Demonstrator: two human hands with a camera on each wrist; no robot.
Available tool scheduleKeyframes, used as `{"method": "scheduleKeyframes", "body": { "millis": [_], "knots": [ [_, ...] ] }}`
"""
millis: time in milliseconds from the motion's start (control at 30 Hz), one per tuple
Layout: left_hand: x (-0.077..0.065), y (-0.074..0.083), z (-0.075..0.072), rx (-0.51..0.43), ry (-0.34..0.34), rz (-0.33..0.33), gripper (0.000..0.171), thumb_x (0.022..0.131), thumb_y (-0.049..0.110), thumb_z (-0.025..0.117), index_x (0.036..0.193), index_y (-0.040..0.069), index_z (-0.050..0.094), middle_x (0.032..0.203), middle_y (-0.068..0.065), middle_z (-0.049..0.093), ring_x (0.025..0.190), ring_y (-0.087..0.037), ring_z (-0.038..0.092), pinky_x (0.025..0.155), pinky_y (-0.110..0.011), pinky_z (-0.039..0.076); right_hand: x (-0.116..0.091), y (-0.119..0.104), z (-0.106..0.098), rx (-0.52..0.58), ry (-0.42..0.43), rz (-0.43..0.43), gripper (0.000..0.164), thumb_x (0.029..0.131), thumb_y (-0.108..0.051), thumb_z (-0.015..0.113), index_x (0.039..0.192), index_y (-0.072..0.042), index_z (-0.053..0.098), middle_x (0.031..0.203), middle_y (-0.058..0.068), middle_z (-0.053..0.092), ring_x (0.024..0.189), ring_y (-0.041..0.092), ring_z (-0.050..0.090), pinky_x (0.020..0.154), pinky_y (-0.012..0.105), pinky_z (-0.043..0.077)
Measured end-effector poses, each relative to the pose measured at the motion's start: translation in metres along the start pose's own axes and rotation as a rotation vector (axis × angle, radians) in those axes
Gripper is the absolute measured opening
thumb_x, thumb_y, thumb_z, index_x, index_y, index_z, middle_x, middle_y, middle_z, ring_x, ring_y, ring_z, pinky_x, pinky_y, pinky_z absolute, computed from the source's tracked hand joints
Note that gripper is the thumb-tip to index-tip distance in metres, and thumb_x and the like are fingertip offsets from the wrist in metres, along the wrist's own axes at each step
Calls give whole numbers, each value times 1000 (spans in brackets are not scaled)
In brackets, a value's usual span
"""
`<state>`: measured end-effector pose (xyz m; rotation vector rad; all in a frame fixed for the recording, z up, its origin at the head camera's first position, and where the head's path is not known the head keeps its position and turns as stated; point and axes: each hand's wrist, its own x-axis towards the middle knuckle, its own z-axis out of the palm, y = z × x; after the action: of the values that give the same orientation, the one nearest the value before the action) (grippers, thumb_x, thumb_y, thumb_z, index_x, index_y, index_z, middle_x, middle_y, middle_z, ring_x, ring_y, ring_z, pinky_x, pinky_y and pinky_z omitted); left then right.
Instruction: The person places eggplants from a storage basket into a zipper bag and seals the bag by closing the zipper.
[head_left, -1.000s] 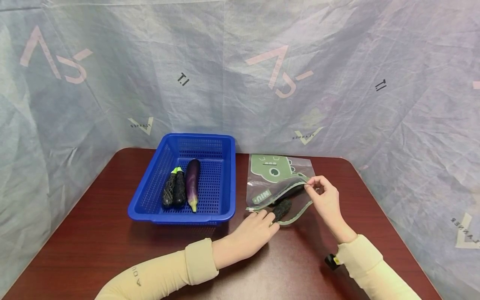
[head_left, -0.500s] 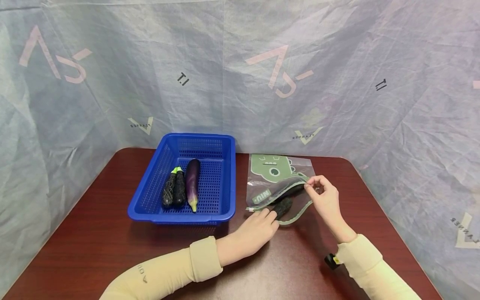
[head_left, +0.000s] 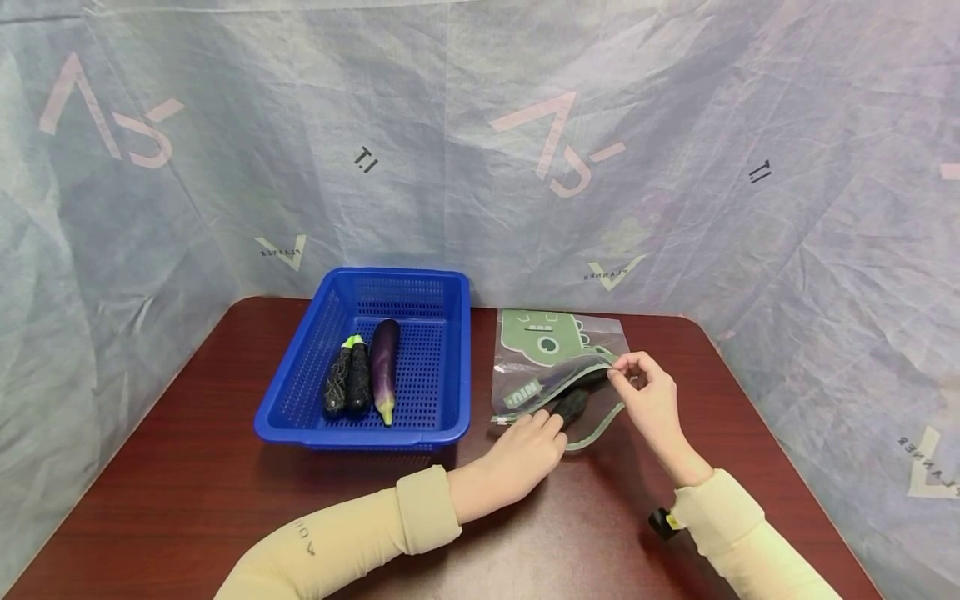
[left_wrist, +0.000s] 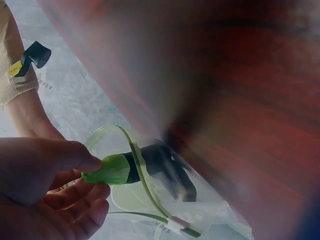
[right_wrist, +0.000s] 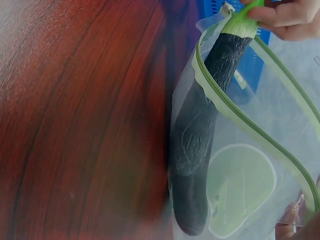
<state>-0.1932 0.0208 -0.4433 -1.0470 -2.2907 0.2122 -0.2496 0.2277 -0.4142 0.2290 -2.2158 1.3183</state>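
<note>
My left hand [head_left: 528, 454] pinches the green cap of a dark, wrinkled eggplant [head_left: 573, 407] at the mouth of a clear zip bag [head_left: 512, 354]. In the right wrist view the eggplant [right_wrist: 192, 140] lies mostly inside the bag, its green cap [right_wrist: 240, 24] at the opening. The left wrist view shows thumb and fingers on that cap [left_wrist: 111, 170]. My right hand [head_left: 651, 402] pinches the bag's upper zip edge between thumb and fingertips, lifting it off the lower edge. Another dark vegetable [head_left: 594, 377] shows behind it inside the bag, partly covered.
To the left stands a blue perforated basket [head_left: 285, 392]. It holds two dark eggplants with green caps [head_left: 359, 379] and a longer purple eggplant [head_left: 386, 362]. Everything rests on a reddish-brown table [head_left: 187, 483], with a grey printed cloth [head_left: 450, 208] hanging behind.
My left hand has moved a little right and forward, pushing the eggplant deeper into the bag. The right hand has kept its place at the bag's edge.
</note>
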Motion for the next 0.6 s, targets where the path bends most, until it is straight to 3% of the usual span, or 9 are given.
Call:
{"method": "scheduleKeyframes", "body": {
  "millis": [400, 600],
  "knots": [
    [14, 3, 5, -6, -34, -27, 6, 86, 16, 59, 81, 19, 61, 88, 2, 51, 85, -15, 48, 66, -25, 38, 1, 1, 0, -16, -16, -13, 7, 82, -9, 67, 87, -5, 63, 73, -4, 57, 61, 10, 50, 55, 20, 39],
    [19, 4, 9, -19, -40, -39, 5, 85, 15, 62, 81, 18, 62, 88, 1, 51, 84, -16, 48, 64, -25, 38, 0, 0, 0, 6, -12, 1, 9, 81, -4, 69, 86, -8, 63, 72, -6, 56, 60, 13, 49, 54, 20, 38]
  ]
}}
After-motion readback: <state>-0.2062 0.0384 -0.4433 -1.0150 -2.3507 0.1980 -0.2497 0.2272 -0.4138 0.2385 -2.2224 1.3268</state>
